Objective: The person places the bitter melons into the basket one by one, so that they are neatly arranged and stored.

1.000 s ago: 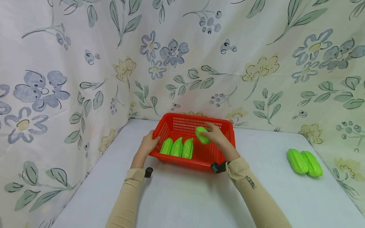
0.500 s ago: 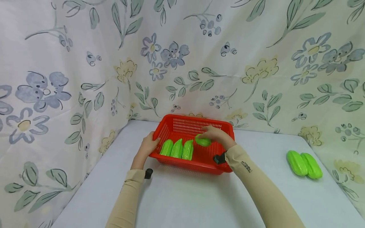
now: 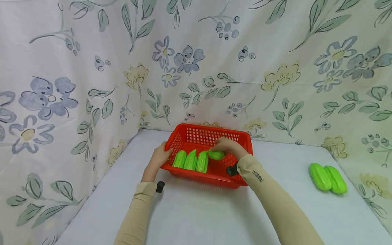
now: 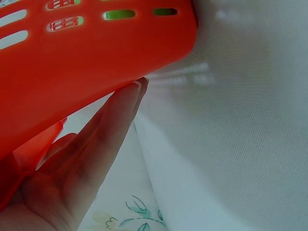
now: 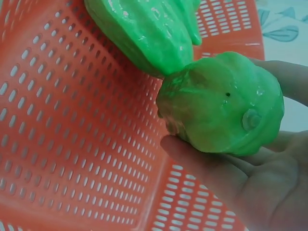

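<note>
A red plastic basket with slotted walls stands on the table. My left hand holds its left side, thumb over the rim; in the left wrist view the fingers lie against the outside of the wall. Three glossy green bitter melons lie side by side in the basket's left half. My right hand grips another bitter melon inside the basket, just right of that row. Its stem end faces the right wrist camera, and its far end overlaps a neighbouring melon.
Two more bitter melons lie together on the white table at the far right. A flower-printed curtain hangs close behind the basket and along the sides.
My right hand has lowered the bitter melon into the basket and shifted it slightly left, toward the row. The left hand keeps its hold on the basket's side.
</note>
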`<state>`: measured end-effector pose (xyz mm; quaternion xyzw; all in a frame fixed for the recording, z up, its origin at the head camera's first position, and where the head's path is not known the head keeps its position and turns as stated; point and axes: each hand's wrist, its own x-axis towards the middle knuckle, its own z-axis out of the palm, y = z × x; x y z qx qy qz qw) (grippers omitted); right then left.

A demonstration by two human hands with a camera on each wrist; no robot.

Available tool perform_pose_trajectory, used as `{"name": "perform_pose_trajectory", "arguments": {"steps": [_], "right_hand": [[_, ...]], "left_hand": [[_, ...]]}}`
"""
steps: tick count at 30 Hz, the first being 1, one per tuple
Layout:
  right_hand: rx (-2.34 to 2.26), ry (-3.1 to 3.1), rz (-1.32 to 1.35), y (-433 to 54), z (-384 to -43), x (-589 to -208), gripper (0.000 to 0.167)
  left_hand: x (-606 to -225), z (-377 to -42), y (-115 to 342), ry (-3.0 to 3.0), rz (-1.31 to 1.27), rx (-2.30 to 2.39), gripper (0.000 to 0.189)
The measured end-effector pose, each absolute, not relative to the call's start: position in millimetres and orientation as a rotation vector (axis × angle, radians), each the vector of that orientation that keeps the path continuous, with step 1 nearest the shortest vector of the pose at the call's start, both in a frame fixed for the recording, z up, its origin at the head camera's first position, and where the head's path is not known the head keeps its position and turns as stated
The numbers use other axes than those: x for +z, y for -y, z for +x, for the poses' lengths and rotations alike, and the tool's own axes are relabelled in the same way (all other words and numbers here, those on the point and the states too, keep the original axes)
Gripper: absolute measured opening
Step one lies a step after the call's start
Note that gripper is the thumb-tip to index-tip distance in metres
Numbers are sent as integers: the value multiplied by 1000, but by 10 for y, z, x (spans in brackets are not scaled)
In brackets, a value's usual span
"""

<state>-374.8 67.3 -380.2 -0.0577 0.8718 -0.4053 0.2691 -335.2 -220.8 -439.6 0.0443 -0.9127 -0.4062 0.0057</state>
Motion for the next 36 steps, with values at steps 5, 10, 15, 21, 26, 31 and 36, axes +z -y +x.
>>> {"name": "perform_pose_trajectory", "arguments": {"steps": [5,10,15,21,26,31,36], "right_hand": [[-1061,-2344,-144,-626,-3760,-3824,68],[-1062,-2342,-116,-605,-3757,-3862,70],[-1051,-2345,-132,-606,-3758,-3891,69],[-1097,-2311,-134,-635,-3739,-3908,71],[-1125,-2285,-124,-659,-3695,-3878,74],[-1128,-2265,-108,-672,-3670,-3867,76],[-1128,-2243,-100,-686,-3656,-3870,77]], "left_hand": [[-4386,-3348,2206,2860,141,-1279,50],[-4396,-3358,2204,2865,146,-1268,50],[-4399,-3367,2204,2867,138,-1242,48],[-4386,-3364,2207,2866,148,-1261,48],[-4387,-3362,2210,2868,148,-1266,50],[-4390,-3358,2212,2869,143,-1268,50],[-4384,-3356,2212,2871,145,-1268,49]]}}
